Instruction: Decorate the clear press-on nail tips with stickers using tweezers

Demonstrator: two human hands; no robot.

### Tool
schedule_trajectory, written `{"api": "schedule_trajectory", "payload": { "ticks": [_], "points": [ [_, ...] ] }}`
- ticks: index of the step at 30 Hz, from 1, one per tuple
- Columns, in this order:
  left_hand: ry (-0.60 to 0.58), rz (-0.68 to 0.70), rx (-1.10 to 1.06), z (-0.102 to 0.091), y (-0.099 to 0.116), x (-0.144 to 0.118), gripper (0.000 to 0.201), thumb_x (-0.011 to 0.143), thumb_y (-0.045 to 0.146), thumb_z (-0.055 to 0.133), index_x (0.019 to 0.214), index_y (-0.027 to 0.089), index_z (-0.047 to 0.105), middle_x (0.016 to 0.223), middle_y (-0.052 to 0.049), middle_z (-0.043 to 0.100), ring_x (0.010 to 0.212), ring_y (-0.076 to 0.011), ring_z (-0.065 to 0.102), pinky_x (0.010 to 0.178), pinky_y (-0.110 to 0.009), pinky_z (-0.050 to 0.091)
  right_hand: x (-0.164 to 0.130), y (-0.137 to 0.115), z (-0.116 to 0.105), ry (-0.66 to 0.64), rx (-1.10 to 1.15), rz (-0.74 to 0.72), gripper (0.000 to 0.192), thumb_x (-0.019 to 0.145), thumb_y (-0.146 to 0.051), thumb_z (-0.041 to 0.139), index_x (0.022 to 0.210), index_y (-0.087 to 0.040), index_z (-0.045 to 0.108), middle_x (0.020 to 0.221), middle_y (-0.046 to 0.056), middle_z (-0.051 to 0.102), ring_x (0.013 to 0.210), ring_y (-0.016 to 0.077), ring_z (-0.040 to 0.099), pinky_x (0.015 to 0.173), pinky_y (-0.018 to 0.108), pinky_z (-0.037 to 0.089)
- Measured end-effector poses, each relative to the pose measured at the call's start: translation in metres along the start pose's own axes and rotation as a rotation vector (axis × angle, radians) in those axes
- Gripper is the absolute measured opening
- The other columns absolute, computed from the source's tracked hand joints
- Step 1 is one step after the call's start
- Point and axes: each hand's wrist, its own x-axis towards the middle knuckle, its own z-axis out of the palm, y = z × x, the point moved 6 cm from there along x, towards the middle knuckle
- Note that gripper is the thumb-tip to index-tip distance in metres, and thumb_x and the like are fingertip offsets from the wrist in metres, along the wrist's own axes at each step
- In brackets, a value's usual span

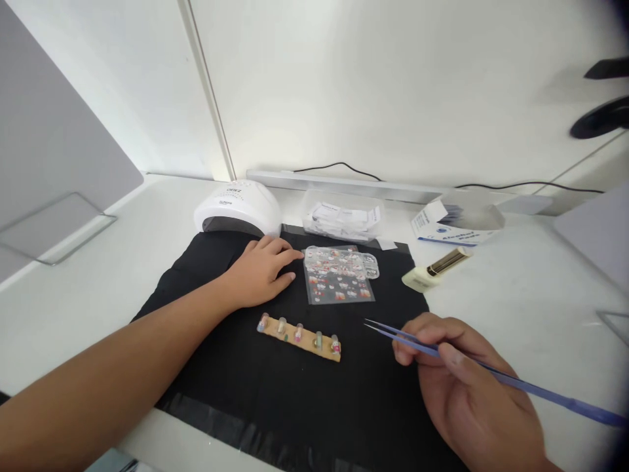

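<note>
My left hand (pixel 263 270) lies on the black mat with its fingers stretched out. Its index fingertip reaches the left edge of a clear sticker sheet (pixel 339 288) printed with small cartoon figures. A clear plastic case (pixel 371 265) rests on that sheet. In my right hand (pixel 472 380) is a pair of blue tweezers (pixel 407 337), pinched between thumb and fingers, the tips slightly apart and pointing left with nothing between them. Between my hands lies a tan strip (pixel 307 341) carrying several decorated false nails (pixel 299 332).
A white nail lamp (pixel 238 206) stands at the back left. Beside it are a clear box of small packets (pixel 344 219) and an opened alcohol pads box (pixel 457 226). A polish bottle (pixel 435 270) with a gold cap stands at the right edge of the black mat (pixel 295 413).
</note>
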Motion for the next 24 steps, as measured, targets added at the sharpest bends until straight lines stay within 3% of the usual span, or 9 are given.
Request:
{"api": "schedule_trajectory", "payload": {
  "ticks": [4,8,11,15,19,24],
  "points": [
    [0.012,-0.018,-0.011,0.003,0.002,-0.001,0.038,0.093,0.026,0.053,0.13,0.021,0.056,0.142,-0.015,0.053,0.129,-0.0346,0.046,0.104,-0.06,0.037,0.002,0.004,0.003,0.014,0.035,0.053,0.014,0.082,-0.029,0.064,0.073,-0.023,0.072,0.064,0.004,0.061,0.057,0.0184,0.057,0.055,0.033,0.042],
    [0.019,-0.004,-0.04,0.004,0.009,-0.001,0.021,0.087,0.017,0.055,0.107,0.02,0.06,0.147,-0.015,0.049,0.134,-0.0354,0.042,0.104,-0.061,0.035,0.005,0.005,0.003,0.03,0.056,0.067,0.013,0.08,-0.03,0.065,0.073,-0.022,0.072,0.065,0.002,0.061,0.056,0.0172,0.057,0.053,0.031,0.043],
    [0.021,0.007,-0.075,0.005,0.014,-0.001,0.016,0.084,0.015,0.055,0.1,0.02,0.056,0.145,-0.015,0.052,0.132,-0.0339,0.045,0.103,-0.058,0.037,0.005,0.008,0.002,0.035,0.084,0.107,0.013,0.08,-0.028,0.063,0.072,-0.022,0.072,0.064,0.001,0.061,0.055,0.0161,0.057,0.053,0.029,0.045],
    [0.045,-0.034,-0.13,0.005,0.011,-0.003,0.025,0.082,0.015,0.056,0.106,0.019,0.052,0.144,-0.018,0.052,0.135,-0.0334,0.045,0.106,-0.058,0.037,0.005,0.011,0.001,0.077,0.18,0.164,0.011,0.077,-0.029,0.066,0.071,-0.021,0.07,0.064,0.0,0.061,0.055,0.0153,0.057,0.054,0.028,0.045],
    [0.04,-0.108,-0.202,0.002,0.003,-0.001,0.048,0.079,0.014,0.057,0.126,0.018,0.048,0.14,-0.016,0.055,0.133,-0.0311,0.049,0.11,-0.055,0.037,0.006,0.011,0.002,0.109,0.219,0.17,0.011,0.075,-0.03,0.066,0.069,-0.021,0.069,0.063,-0.001,0.06,0.054,0.0139,0.056,0.053,0.027,0.043],
    [-0.013,-0.209,-0.266,-0.003,-0.003,0.026,0.065,0.082,0.042,0.066,0.138,0.016,0.047,0.124,-0.015,0.061,0.114,-0.0301,0.06,0.096,-0.046,0.049,0.005,0.013,0.001,0.114,0.238,0.201,0.013,0.076,-0.031,0.066,0.068,-0.02,0.068,0.061,-0.001,0.06,0.053,0.0138,0.055,0.053,0.027,0.042]
  ]
}}
